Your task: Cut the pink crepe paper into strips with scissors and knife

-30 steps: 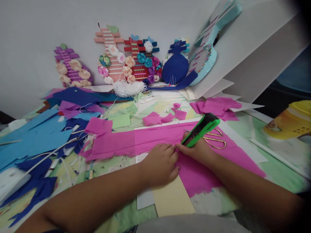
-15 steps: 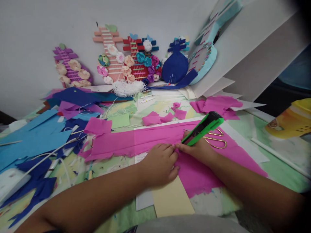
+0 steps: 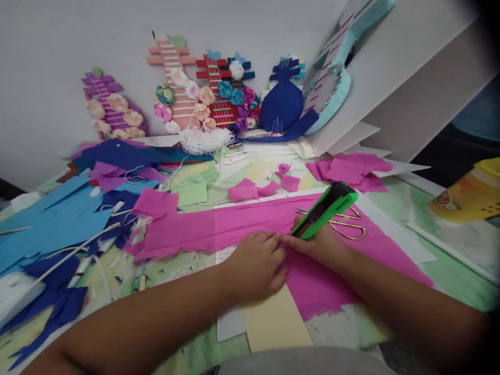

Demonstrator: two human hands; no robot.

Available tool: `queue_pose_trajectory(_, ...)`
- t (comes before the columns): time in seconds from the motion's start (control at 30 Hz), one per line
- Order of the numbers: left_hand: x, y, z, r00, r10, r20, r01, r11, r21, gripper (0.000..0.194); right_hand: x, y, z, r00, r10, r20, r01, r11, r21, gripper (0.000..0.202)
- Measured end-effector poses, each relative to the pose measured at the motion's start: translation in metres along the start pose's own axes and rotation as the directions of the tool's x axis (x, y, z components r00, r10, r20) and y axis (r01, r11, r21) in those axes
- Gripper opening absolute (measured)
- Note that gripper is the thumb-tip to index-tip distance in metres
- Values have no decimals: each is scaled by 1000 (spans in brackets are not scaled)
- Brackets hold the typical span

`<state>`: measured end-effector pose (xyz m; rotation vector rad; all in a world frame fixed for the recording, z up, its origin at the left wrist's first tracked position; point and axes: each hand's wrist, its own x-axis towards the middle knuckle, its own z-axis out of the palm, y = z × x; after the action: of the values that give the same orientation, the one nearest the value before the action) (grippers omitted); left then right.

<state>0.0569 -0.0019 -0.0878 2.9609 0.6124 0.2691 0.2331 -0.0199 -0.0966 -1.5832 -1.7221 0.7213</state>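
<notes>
My right hand (image 3: 326,245) is closed around a green and black utility knife (image 3: 330,205), its handle slanting up to the right. The knife's lower end is hidden by my fingers. My left hand (image 3: 261,265) is closed too, its fingertips pinching a bit of pink crepe paper right beside my right thumb. Under both hands spreads a large sheet of pink crepe paper (image 3: 390,260). Gold-handled scissors (image 3: 353,232) lie on that sheet just behind my right hand, partly covered by the knife. A pale yellow card (image 3: 275,323) lies below my left hand.
Paper-flower-covered instrument models (image 3: 221,99) lean on the wall. Blue crepe paper (image 3: 54,213) and a white power strip (image 3: 15,297) with its cable lie left. Pink scraps (image 3: 347,169) lie behind. A yellow cup (image 3: 469,192) and a white rod (image 3: 449,250) are right.
The view has shifted very slightly. Both hands stay together in nearly the same place, and the utility knife's top has tipped down a little.
</notes>
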Motion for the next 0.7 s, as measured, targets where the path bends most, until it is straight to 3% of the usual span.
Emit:
queue_pose_trajectory(0.1, -1, 0, 1, 1000, 5, -6, -4, 1000, 17, 35, 1, 3, -3, 999, 7, -54, -3, 997, 72, 32)
queue_pose_trajectory(0.2, -1, 0, 1, 1000, 9, 0, -9, 999, 30, 36, 1, 3, -5, 999, 25, -31, -21, 993, 117, 30)
queue_pose_trajectory(0.5, 0, -1, 1, 1000, 10, 5, -10, 1000, 13, 29, -2, -2, 1, 998, 38, 45, -36, 998, -49, 38)
queue_pose_trajectory(0.7, -1, -1, 2, 1000, 19, -9, -18, 999, 38, 36, -1, 0, -4, 997, 68, -30, -63, 988, 141, 30)
